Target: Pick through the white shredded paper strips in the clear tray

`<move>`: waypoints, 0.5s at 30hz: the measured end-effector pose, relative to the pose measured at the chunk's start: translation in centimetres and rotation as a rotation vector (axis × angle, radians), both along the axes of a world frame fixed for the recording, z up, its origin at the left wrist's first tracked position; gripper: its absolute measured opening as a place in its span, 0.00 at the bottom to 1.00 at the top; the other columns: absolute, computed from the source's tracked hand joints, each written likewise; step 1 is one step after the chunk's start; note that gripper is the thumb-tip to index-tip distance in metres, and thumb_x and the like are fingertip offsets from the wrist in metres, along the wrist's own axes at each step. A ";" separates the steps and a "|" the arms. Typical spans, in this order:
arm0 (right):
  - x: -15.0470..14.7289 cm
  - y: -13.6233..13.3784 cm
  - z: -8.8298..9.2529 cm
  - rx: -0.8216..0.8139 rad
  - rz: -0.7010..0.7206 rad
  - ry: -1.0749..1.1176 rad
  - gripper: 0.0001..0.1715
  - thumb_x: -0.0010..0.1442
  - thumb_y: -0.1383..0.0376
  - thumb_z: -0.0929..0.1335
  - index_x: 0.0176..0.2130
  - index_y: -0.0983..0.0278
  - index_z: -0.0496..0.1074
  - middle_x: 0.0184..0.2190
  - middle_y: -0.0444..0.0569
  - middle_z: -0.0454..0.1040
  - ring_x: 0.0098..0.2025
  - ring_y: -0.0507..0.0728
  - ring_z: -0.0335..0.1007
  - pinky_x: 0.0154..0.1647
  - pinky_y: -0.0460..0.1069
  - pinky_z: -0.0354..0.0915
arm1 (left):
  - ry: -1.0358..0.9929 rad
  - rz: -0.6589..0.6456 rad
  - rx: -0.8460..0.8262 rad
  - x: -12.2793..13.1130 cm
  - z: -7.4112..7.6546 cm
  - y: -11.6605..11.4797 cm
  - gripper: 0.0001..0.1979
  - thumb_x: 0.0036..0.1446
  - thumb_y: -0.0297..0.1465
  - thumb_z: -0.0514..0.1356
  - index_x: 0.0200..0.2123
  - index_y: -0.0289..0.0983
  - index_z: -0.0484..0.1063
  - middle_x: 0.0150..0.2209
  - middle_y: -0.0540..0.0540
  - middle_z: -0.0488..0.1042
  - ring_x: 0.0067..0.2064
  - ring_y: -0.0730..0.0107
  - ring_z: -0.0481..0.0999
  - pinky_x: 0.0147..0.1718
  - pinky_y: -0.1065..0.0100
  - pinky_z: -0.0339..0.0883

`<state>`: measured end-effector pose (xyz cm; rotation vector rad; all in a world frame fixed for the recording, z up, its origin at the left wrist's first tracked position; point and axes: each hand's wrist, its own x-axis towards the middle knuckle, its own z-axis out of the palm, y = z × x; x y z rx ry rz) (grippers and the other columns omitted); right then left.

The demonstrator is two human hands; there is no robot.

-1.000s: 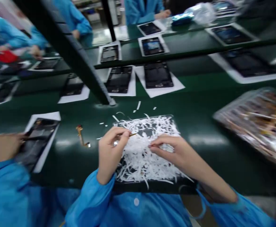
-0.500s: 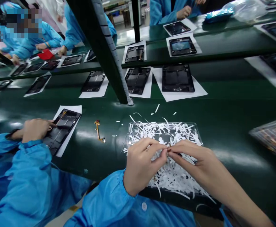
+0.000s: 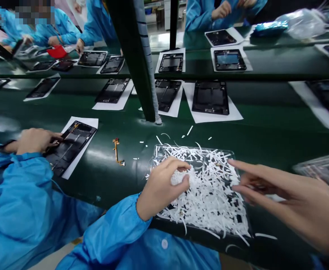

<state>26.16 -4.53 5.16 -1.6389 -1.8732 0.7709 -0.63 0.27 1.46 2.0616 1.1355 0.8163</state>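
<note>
My left hand (image 3: 166, 183) hovers over a clear plastic tray (image 3: 233, 153) heaped with white paper strips (image 3: 206, 202). Its thumb and curled fingers stand apart, and I see nothing held between them. At the tray's right edge is my right hand (image 3: 277, 195), a little blurred, thumb and forefinger spread wide with nothing visible in the gap. Left of the tray, an orange flex cable (image 3: 116, 152) with small connectors lies on the green bench (image 3: 130, 187). Loose paper bits are scattered around the tray.
On the left a co-worker's hand (image 3: 36, 140) touches an opened tablet housing (image 3: 71, 148) on white paper. More housings (image 3: 211, 97) lie along the belt behind. A dark post (image 3: 136, 56) rises mid-bench. Stacked clear trays (image 3: 322, 167) sit at the right. Other people work opposite.
My hands, fingertips together over the tray before, have parted. The right hand has swung right and opened; the left has shifted slightly left with its fingers apart. The head view has moved a little.
</note>
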 end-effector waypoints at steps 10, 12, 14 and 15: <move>-4.3 1.8 1.8 0.010 0.379 0.042 0.36 0.68 0.63 0.67 0.71 0.57 0.56 0.46 0.50 0.79 0.40 0.56 0.75 0.43 0.50 0.70 | -0.126 -0.106 -0.022 2.2 1.9 -0.2 0.02 0.61 0.30 0.63 0.34 0.41 0.74 0.34 0.53 0.79 0.37 0.67 0.78 0.40 0.68 0.72; -4.1 2.2 2.0 0.022 0.386 0.056 0.34 0.69 0.63 0.65 0.71 0.61 0.56 0.50 0.50 0.78 0.42 0.54 0.73 0.45 0.48 0.68 | -0.079 -0.037 0.008 1.8 1.1 0.3 0.04 0.60 0.33 0.62 0.32 0.42 0.73 0.31 0.55 0.77 0.32 0.69 0.76 0.34 0.70 0.70; -3.8 2.4 2.0 0.006 0.382 0.040 0.35 0.69 0.64 0.66 0.71 0.61 0.54 0.51 0.49 0.77 0.41 0.53 0.73 0.45 0.46 0.66 | -0.066 0.013 0.016 1.7 0.2 0.7 0.06 0.59 0.38 0.63 0.32 0.43 0.74 0.32 0.55 0.79 0.32 0.68 0.78 0.31 0.70 0.70; -3.7 2.5 2.1 -0.006 0.383 0.030 0.36 0.68 0.65 0.66 0.71 0.62 0.54 0.50 0.48 0.77 0.40 0.52 0.72 0.44 0.45 0.65 | -0.081 0.051 0.033 1.8 -0.1 0.8 0.07 0.57 0.41 0.64 0.32 0.44 0.76 0.32 0.55 0.80 0.32 0.67 0.78 0.30 0.71 0.70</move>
